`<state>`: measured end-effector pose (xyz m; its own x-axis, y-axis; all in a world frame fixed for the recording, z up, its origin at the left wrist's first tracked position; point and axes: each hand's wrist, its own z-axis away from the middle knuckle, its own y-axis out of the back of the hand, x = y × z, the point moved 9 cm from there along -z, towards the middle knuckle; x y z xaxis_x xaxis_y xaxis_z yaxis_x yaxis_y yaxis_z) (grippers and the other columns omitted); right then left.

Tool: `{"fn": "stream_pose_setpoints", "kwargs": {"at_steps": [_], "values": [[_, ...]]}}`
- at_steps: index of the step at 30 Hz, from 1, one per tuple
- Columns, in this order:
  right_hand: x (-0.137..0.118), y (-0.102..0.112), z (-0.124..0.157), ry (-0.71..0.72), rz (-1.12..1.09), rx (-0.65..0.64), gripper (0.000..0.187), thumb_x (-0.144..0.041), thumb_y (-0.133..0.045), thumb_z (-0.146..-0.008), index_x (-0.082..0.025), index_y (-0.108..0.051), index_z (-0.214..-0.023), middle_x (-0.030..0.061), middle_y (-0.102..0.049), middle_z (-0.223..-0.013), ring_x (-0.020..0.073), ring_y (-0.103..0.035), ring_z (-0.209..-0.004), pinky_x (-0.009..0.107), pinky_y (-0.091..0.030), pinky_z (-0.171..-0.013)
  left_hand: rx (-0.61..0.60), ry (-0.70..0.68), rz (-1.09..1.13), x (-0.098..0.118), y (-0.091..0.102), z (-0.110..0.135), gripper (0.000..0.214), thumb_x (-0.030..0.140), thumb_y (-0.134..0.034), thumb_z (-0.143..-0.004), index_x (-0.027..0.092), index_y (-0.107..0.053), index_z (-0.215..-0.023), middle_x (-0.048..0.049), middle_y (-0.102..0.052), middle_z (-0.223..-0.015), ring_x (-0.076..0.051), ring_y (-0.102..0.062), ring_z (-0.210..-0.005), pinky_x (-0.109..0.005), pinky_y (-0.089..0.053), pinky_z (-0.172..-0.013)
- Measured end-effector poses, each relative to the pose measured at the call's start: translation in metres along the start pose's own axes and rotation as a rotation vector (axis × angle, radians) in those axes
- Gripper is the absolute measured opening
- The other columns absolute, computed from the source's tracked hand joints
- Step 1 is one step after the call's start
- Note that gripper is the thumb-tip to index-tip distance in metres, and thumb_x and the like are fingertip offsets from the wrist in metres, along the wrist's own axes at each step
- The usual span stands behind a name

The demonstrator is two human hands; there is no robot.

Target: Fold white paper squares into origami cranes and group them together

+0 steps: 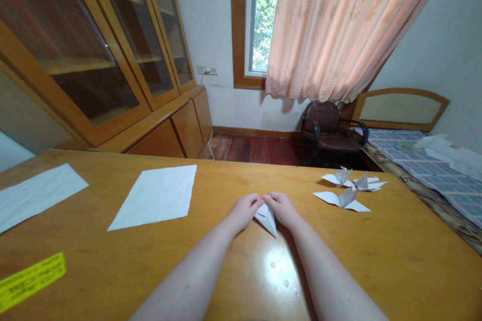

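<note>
the left hand (243, 210) and the right hand (281, 208) are close together over the middle of the desk, both with curled fingers, pinching the far end of a small folded paper (268, 221) between thumbs and fingers. the folded paper is white and narrow, and its pointed end reaches out from between the hands toward the near side, slightly to the right. the exact grip of the fingertips is partly hidden.

around the hands is the yellowish wooden desk (233, 281), with a bright patch of reflected light just nearer than the paper. to the right, well apart from the right hand, stand three folded paper birds: one nearer (348, 198) with its wings spread, and two farther (341, 177) (365, 183) close beside each other. to the left lies a flat white sheet (156, 195), and farther left a second sheet (41, 194), cut off by the view. a yellow label (32, 281) is at the near left, its print blurred.

beyond the desk are a glass-doored cabinet (148, 105) on the left, a pink curtain (339, 30) beside a window (263, 15), a dark red armchair (327, 123), and a bed (417, 148) on the right.
</note>
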<state>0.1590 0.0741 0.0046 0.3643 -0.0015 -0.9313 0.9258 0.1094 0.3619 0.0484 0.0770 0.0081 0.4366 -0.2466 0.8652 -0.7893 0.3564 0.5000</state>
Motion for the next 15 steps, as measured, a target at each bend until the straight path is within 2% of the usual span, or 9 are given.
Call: {"fn": "stream_pose_setpoints", "kwargs": {"at_steps": [6, 11, 15], "values": [[-0.0011, -0.0014, 0.0009, 0.013, 0.015, -0.017, 0.034, -0.043, -0.049, -0.078, -0.017, -0.050, -0.057, -0.0044, -0.041, -0.052, 0.0100, -0.038, -0.052, 0.022, -0.028, -0.049, -0.006, -0.003, -0.020, -0.0003, -0.0011, -0.0013, 0.023, 0.033, -0.044, -0.082, 0.017, -0.047, -0.065, 0.0027, -0.048, -0.064, -0.013, -0.044, -0.062, -0.024, -0.031, -0.057], [-0.0012, 0.0016, 0.0011, 0.011, 0.012, 0.020, 0.034, -0.044, -0.049, -0.077, -0.017, -0.049, -0.057, -0.0037, -0.043, -0.053, 0.0105, -0.040, -0.053, 0.023, -0.029, -0.050, 0.001, 0.017, 0.001, -0.0005, -0.0004, -0.0007, 0.029, 0.037, -0.041, -0.084, 0.017, -0.045, -0.064, 0.0026, -0.047, -0.063, -0.013, -0.044, -0.061, -0.024, -0.029, -0.055], [0.0008, 0.0066, 0.0001, 0.006, 0.013, 0.075, 0.035, -0.045, -0.049, -0.076, -0.017, -0.047, -0.056, -0.0042, -0.040, -0.052, 0.0105, -0.038, -0.053, 0.023, -0.028, -0.049, 0.052, 0.055, 0.043, -0.0037, 0.0047, 0.0003, 0.033, 0.042, -0.043, -0.083, 0.017, -0.042, -0.061, 0.0044, -0.041, -0.058, -0.011, -0.040, -0.058, -0.024, -0.027, -0.054]]}}
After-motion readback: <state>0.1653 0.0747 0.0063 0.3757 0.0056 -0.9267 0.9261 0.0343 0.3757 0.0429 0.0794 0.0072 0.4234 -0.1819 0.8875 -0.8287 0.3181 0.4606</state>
